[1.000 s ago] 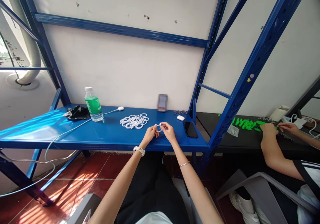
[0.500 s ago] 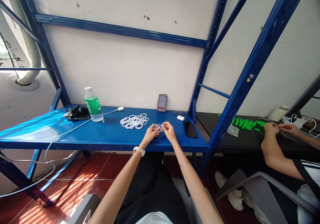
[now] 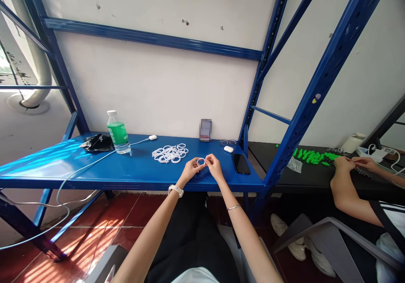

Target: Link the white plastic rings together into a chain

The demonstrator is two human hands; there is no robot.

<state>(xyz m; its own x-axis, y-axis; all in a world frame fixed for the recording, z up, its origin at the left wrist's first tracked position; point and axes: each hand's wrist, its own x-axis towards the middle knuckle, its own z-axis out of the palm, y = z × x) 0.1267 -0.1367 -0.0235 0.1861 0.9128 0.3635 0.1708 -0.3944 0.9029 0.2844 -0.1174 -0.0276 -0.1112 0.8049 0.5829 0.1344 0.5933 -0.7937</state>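
A thin white ring (image 3: 200, 158) is held up between my two hands, just above the front part of the blue table (image 3: 133, 174). My left hand (image 3: 190, 169) pinches its left side, with a white watch on that wrist. On the ring's right side, my right hand (image 3: 214, 166) pinches with thumb and fingertips; a bracelet circles that wrist. Behind my left hand lies a loose pile of similar white rings (image 3: 170, 153), several of them overlapping. Small details of the held ring are covered by my fingers.
A water bottle (image 3: 118, 133), black plastic bag (image 3: 97, 142) and white cable (image 3: 91, 163) are on the left. A propped phone (image 3: 205, 130), glasses (image 3: 228, 142), white case (image 3: 228, 149) and black phone (image 3: 241, 163) lie right. A co-worker's hands (image 3: 344, 163) are near green pieces (image 3: 311, 156).
The held ring has turned slightly between my hands, and my fingers have shifted a little on it. The pile and the other table items stay where they were.
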